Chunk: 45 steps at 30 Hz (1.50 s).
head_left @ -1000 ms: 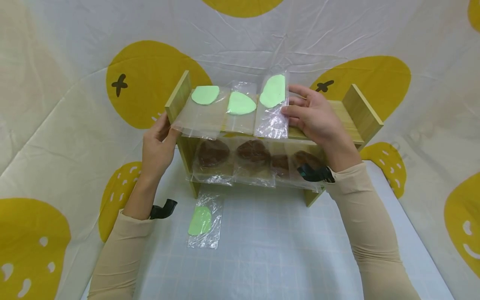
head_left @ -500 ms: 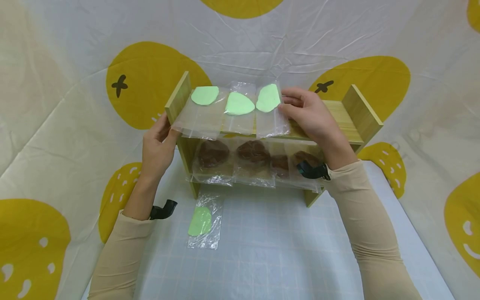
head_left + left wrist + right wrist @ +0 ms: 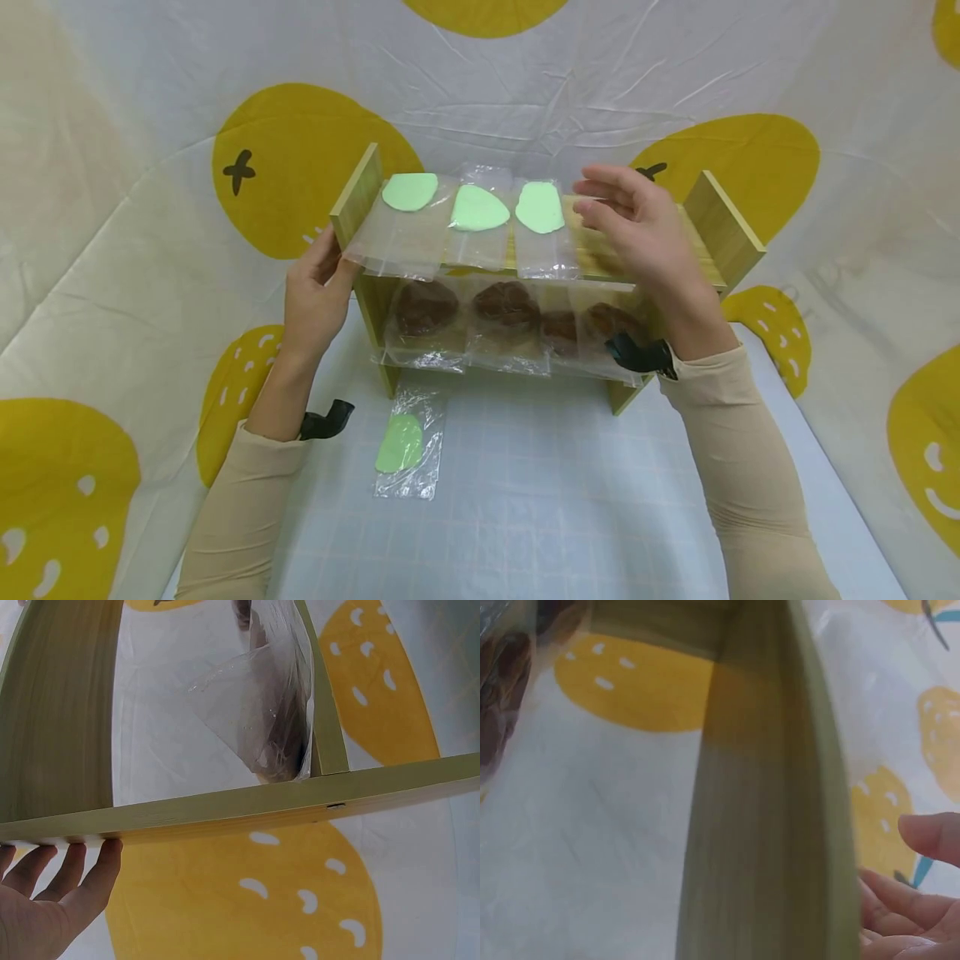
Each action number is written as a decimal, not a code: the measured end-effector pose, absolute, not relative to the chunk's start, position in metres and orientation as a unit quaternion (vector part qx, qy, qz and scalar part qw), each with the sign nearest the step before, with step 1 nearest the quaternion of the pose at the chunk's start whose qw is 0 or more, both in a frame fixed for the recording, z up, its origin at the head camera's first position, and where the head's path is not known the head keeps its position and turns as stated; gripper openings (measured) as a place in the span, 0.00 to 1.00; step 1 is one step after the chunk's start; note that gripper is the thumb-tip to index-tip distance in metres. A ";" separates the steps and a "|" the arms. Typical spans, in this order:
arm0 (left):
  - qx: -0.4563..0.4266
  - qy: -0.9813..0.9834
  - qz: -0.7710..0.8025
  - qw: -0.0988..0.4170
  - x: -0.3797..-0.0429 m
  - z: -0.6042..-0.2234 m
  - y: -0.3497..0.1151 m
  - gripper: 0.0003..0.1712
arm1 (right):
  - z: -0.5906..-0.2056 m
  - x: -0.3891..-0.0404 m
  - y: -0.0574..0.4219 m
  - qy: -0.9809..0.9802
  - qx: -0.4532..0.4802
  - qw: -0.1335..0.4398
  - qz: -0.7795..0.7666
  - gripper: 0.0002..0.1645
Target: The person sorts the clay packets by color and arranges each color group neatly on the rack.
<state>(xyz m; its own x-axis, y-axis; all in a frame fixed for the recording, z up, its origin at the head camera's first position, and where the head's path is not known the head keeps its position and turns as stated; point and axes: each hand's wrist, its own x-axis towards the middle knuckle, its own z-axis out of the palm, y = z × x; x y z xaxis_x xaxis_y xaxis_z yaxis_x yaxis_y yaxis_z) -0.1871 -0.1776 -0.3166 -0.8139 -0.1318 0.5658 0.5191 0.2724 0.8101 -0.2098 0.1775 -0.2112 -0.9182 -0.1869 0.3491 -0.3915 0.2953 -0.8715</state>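
A wooden shelf rack (image 3: pixel 592 250) stands on the table. Across its top board lie three clear plastic bags, each with a flat pale-green piece; the third bag (image 3: pixel 545 250) is rightmost. My right hand (image 3: pixel 637 221) hovers just right of that bag, fingers loosely bent and holding nothing. In the right wrist view its thumb and fingers stand apart beyond the shelf board (image 3: pixel 765 825). My left hand (image 3: pixel 318 287) rests against the rack's left side panel (image 3: pixel 358 196). The left wrist view shows its fingertips touching the panel's outer face; the thumb is hidden there.
Several clear bags with dark brown pieces (image 3: pixel 427 308) hang along the lower shelf. Another bag with a green piece (image 3: pixel 400 443) lies on the table (image 3: pixel 525 483) in front. Behind the rack hangs a white cloth (image 3: pixel 510 92) with yellow fruit prints. A right side panel (image 3: pixel 722 217) rises beyond my right hand.
My right hand has lowered the third green-piece bag flat onto the top board, released it and drawn back to the right. The left hand has stayed in place.
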 end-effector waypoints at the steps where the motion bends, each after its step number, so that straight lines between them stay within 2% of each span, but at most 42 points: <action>1: -0.130 -0.748 -0.589 0.276 -0.187 -0.317 -0.178 0.28 | -0.211 -0.206 0.178 -0.788 0.189 0.090 0.579 0.26; 10: -0.131 -0.749 -0.585 0.281 -0.186 -0.316 -0.177 0.27 | -0.221 -0.175 0.182 -0.684 0.282 0.066 0.670 0.23; 21: -0.135 -0.747 -0.587 0.280 -0.187 -0.316 -0.176 0.27 | -0.252 -0.141 0.181 -0.672 0.340 0.024 0.658 0.25; 37: -0.138 -0.743 -0.591 0.283 -0.187 -0.316 -0.177 0.26 | -0.332 -0.128 0.172 -0.673 0.385 -0.085 0.626 0.23; 45: -0.134 -0.745 -0.590 0.281 -0.187 -0.317 -0.177 0.26 | -0.374 -0.120 0.161 -0.682 0.357 -0.159 0.618 0.23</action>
